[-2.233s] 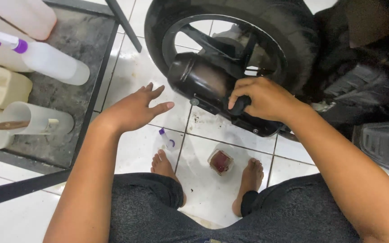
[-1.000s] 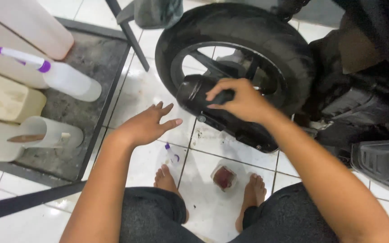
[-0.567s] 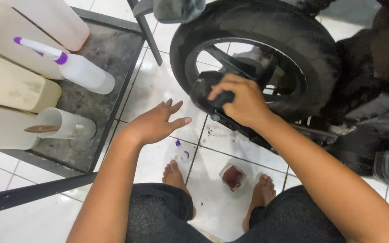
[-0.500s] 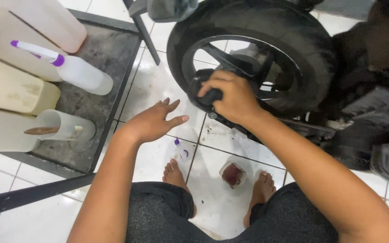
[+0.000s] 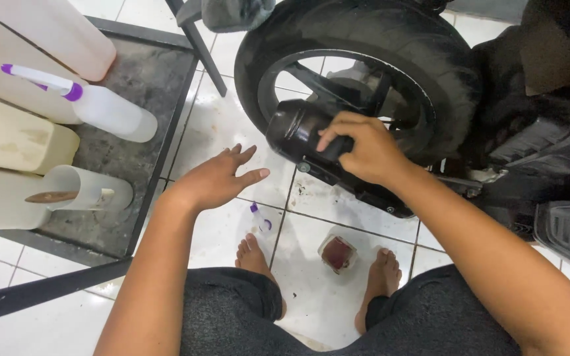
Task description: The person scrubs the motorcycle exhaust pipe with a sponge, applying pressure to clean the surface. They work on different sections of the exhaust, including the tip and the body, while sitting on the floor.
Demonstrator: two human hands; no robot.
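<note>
Resting on the black wheel-hub casing (image 5: pixel 298 135), right hand (image 5: pixel 364 148) fingers curl; left hand (image 5: pixel 216 178) hovers open, empty.

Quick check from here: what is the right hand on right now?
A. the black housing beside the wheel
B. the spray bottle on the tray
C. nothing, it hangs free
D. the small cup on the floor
A: the right hand grips the black housing beside the wheel, while the left hand hovers open over the floor tiles, touching nothing.
</note>
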